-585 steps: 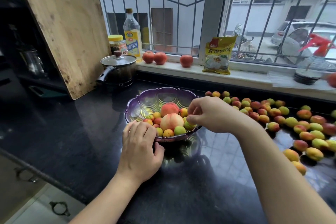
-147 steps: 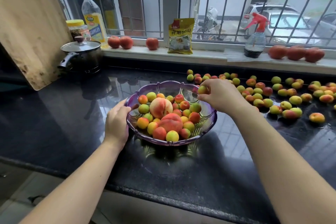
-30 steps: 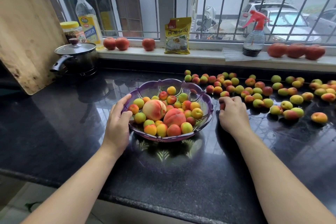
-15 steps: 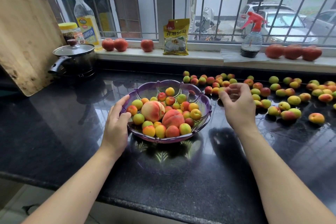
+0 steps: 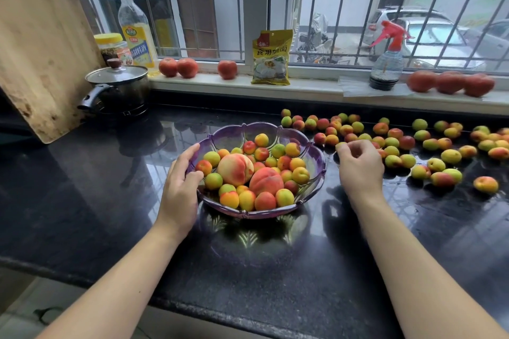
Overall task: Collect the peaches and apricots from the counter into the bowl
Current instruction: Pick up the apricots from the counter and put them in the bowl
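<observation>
bowl [image 5: 314,157] sits mid-counter, already heaped: two peaches [image 5: 235,169] and a good pile of apricots inside. left hand [image 5: 180,183] grips its near-left rim, thumb over the edge. right hand [image 5: 359,164] hangs just right of the bowl, fingers curled at the loose fruit's edge; whether it holds any i cannot tell. dozens of loose apricots [image 5: 418,143] lie spread across the counter [image 5: 275,270] to the right, so i judge under half done.
</observation>
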Available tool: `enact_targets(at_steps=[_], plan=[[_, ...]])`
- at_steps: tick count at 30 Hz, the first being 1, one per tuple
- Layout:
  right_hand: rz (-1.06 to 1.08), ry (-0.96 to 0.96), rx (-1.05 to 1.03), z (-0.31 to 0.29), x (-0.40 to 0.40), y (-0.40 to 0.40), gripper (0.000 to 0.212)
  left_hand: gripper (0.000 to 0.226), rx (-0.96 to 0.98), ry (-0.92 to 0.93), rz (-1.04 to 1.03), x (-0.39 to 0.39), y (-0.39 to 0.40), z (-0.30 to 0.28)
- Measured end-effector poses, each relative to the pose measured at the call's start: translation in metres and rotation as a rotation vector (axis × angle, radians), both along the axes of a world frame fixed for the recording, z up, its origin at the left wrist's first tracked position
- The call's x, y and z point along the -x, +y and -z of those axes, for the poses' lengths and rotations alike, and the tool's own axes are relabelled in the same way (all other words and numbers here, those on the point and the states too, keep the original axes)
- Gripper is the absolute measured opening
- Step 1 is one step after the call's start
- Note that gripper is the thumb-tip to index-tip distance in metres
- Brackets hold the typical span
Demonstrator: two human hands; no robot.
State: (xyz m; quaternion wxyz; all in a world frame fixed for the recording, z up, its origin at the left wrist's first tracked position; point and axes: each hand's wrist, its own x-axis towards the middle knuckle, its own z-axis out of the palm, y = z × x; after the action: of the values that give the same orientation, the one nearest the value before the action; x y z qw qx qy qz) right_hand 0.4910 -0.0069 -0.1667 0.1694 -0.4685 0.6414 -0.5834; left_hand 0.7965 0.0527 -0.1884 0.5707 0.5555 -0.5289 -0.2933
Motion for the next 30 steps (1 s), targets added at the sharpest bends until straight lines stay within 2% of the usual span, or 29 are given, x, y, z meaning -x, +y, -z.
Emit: enact_targets(at_steps=[2, 5, 6, 10, 12, 15, 18, 22, 30], plan=[[0.080, 0.040, -0.081, 0.011, 0.010, -0.003, 0.004, 0.065, -0.003, 0.013, 0.002, 0.000, -0.001, 0.000], [0.167, 0.032, -0.178, 0.020, 0.024, -0.011, 0.021, 0.067, -0.009, 0.026, 0.002, -0.001, 0.000, 0.000], [0.167, 0.084, -0.228, 0.021, 0.025, -0.015, 0.029, 0.068, -0.010, 0.023, 0.001, 0.000, 0.000, 0.000], [0.089, 0.665, -0.435, 0.022, 0.016, -0.033, 0.059, 0.069, -0.010, 0.006, 0.002, 0.001, 0.000, -0.002], [0.079, 0.772, -0.480, 0.020, 0.016, -0.044, 0.062, 0.069, -0.011, 0.008, 0.007, 0.002, 0.000, -0.003], [0.118, 0.828, -0.428, 0.023, 0.019, -0.052, 0.047, 0.069, -0.016, 0.008, 0.009, 0.001, 0.001, -0.004], [0.137, 0.777, -0.327, 0.026, 0.024, -0.053, 0.033, 0.068, -0.016, 0.010, 0.007, 0.001, 0.001, -0.004], [0.136, 0.601, -0.360, 0.022, 0.032, -0.052, 0.030, 0.067, -0.022, 0.020, 0.009, -0.001, -0.001, -0.002], [0.009, 0.223, -0.158, 0.014, 0.036, -0.044, 0.041, 0.065, -0.020, 0.047, 0.007, 0.001, -0.001, -0.001]])
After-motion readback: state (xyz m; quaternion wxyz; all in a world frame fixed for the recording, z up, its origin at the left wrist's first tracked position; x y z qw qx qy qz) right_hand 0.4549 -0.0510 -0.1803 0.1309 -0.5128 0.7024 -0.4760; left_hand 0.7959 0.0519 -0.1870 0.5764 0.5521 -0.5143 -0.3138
